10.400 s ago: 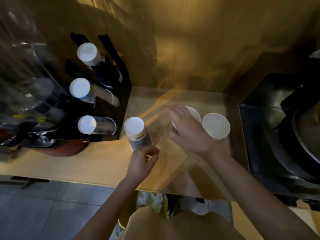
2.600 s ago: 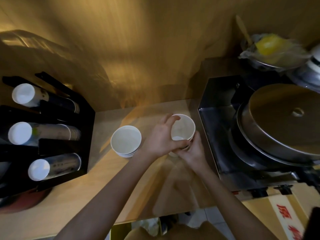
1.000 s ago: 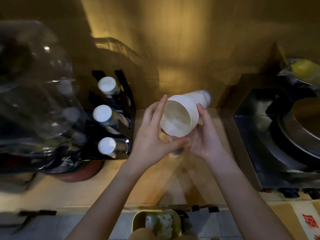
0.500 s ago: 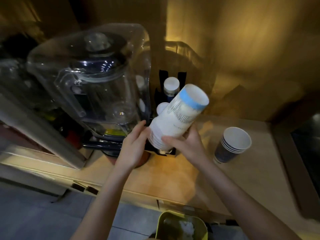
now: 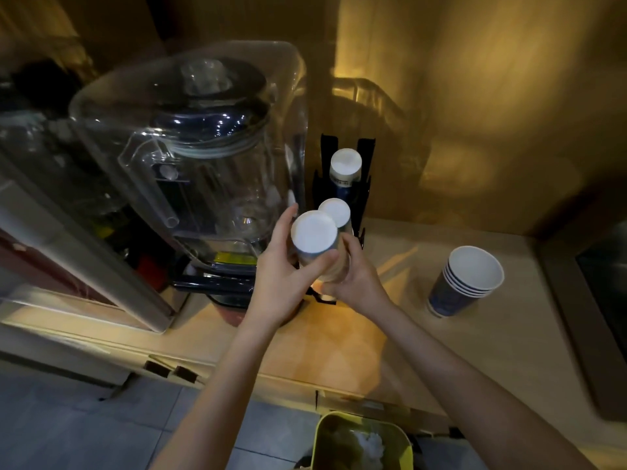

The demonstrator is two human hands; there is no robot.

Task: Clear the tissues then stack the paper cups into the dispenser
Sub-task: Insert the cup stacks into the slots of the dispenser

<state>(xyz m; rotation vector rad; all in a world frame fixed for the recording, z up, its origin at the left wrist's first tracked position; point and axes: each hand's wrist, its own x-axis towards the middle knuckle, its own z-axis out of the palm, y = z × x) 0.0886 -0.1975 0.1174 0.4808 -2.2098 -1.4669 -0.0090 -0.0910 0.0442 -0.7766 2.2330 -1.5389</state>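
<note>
Both hands hold one stack of paper cups (image 5: 314,235), its white bottom turned up toward me, at the near slot of the black cup dispenser (image 5: 366,154). My left hand (image 5: 281,266) wraps the stack's left side; my right hand (image 5: 353,276) presses its right side lower down. Behind it two more stacks sit in the dispenser, a middle stack (image 5: 335,212) and a far stack (image 5: 346,164). A second stack of blue paper cups (image 5: 464,283) stands upright, mouth up, on the wooden counter (image 5: 339,344) to the right. White tissues (image 5: 368,442) lie in the yellow-green bin (image 5: 325,432) below the counter edge.
A large clear blender jar under a transparent hood (image 5: 190,147) stands close on the dispenser's left, nearly touching my left hand. A dark steel appliance (image 5: 604,283) borders the counter on the right. A wood-panel wall rises behind. Grey floor tiles show at bottom left.
The stack went from tilted and raised above the dispenser to lower down, bottom up, over the near slot. Both hands followed it down and closed around its sides.
</note>
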